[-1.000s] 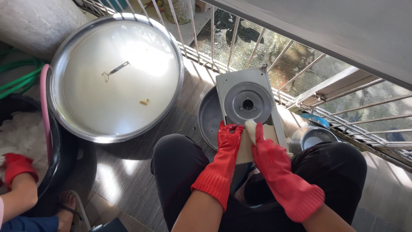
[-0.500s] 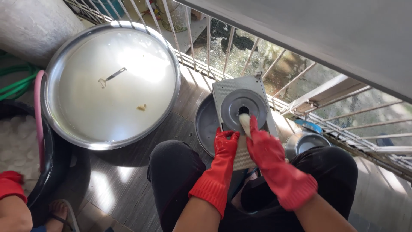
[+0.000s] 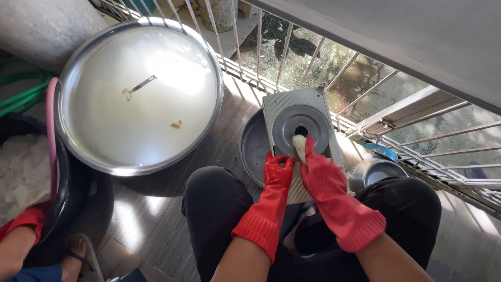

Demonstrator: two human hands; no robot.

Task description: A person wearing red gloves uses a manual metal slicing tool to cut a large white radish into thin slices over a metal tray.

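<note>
Head view, from the left: a co-worker's red-gloved hand (image 3: 23, 219) lies at a black tub (image 3: 68, 177) of white pieces, beside a wide steel basin (image 3: 68, 130) of milky water. Right of it, a grey slicer (image 3: 300, 122) leans over a steel bowl (image 3: 253, 149). Left hand (image 3: 277, 172) grips the slicer's lower edge; right hand (image 3: 321, 175) presses a pale white piece (image 3: 300, 146) against the round blade (image 3: 313, 117).

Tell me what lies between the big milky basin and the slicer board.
In the head view, a stretch of dark floor separates the big basin from the slicer board, plus the rim of a smaller steel pan under the board.
</note>
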